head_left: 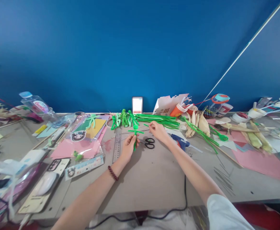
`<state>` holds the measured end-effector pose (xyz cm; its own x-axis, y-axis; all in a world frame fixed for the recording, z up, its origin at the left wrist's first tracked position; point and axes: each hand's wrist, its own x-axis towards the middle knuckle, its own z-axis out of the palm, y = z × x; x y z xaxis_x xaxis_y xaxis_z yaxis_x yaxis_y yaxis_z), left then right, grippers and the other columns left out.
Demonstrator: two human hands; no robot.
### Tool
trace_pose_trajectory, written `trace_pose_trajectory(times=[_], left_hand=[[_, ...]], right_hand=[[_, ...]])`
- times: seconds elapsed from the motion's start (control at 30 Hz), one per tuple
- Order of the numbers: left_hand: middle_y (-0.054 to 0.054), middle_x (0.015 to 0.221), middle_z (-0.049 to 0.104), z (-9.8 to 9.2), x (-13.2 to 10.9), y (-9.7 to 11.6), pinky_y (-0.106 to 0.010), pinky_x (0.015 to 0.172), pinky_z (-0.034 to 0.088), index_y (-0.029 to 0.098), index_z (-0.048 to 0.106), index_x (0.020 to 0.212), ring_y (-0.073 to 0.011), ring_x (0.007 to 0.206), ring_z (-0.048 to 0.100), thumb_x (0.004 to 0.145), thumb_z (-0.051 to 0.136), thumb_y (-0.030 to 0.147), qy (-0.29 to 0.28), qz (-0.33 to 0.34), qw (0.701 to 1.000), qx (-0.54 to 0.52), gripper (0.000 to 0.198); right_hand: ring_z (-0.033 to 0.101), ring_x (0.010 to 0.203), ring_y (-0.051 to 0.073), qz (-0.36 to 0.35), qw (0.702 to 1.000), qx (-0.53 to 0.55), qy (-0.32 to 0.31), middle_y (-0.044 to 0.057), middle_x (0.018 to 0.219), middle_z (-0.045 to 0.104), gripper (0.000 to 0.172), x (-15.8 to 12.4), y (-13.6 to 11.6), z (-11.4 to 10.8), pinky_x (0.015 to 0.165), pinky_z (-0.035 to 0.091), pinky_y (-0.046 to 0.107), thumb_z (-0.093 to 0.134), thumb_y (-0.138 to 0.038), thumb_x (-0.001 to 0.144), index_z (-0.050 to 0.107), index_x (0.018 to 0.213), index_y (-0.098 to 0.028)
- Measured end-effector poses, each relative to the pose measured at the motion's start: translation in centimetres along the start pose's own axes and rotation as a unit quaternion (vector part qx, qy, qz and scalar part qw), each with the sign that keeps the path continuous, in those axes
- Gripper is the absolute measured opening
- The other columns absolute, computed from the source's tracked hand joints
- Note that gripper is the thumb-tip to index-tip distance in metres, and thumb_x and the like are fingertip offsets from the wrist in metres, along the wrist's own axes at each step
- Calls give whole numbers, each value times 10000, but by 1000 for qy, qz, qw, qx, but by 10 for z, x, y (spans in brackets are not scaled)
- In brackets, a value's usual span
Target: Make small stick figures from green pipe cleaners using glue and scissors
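Two hands work on a green pipe-cleaner piece above the counter.

The left hand (129, 146) has its grip clamped on the stem of the green pipe-cleaner piece (135, 131), upright above the grey counter (154, 179). The right hand (157, 130) has its grip pinched together just beside a side branch; I cannot tell if it touches. Black scissors (149, 142) lie between the hands, a steel ruler (117, 144) lies left, and a blue glue gun (179, 140) right.

Green pipe-cleaner figure (135, 133) in left hand (128, 147)
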<state>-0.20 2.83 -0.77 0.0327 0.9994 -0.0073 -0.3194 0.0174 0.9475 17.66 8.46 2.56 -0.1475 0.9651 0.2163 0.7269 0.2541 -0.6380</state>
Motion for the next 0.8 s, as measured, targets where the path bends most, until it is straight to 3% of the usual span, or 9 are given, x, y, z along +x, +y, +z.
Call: trace_pose_trajectory(times=[0.2, 0.3, 0.67, 0.8], left_hand=[[-10, 636, 621, 3, -2, 2, -202, 445, 362, 145, 577, 906, -83, 485, 496, 709, 665, 424, 1, 3, 999, -34, 353], [-11, 655, 639, 3, -1, 1, -203, 447, 374, 158, 544, 934, -87, 486, 511, 695, 680, 408, 13, 7, 999, -45, 371], [1, 683, 617, 6, -2, 0, -245, 537, 439, 161, 564, 829, -109, 547, 562, 626, 725, 359, 16, 24, 998, -51, 326], [30, 624, 565, 5, -1, -1, -207, 479, 354, 165, 547, 784, -72, 490, 477, 639, 711, 331, 34, 14, 998, -55, 274]], right_hand=[[495, 495, 114, -53, 992, 113, -20, -46, 553, 557, 138, -16, -25, -11, 523, 346, 209, 439, -295, 827, 528, 864, -196], [450, 488, 103, -85, 994, 66, -22, -54, 528, 514, 94, -27, -39, -7, 518, 309, 205, 468, -242, 788, 550, 798, -197], [462, 512, 116, -28, 996, -84, 26, -47, 532, 510, 88, -39, -44, 19, 502, 224, 218, 520, -291, 778, 580, 774, -226], [475, 523, 120, -29, 995, -86, 26, -44, 540, 521, 85, -39, -43, 19, 510, 227, 218, 517, -271, 772, 585, 793, -224]])
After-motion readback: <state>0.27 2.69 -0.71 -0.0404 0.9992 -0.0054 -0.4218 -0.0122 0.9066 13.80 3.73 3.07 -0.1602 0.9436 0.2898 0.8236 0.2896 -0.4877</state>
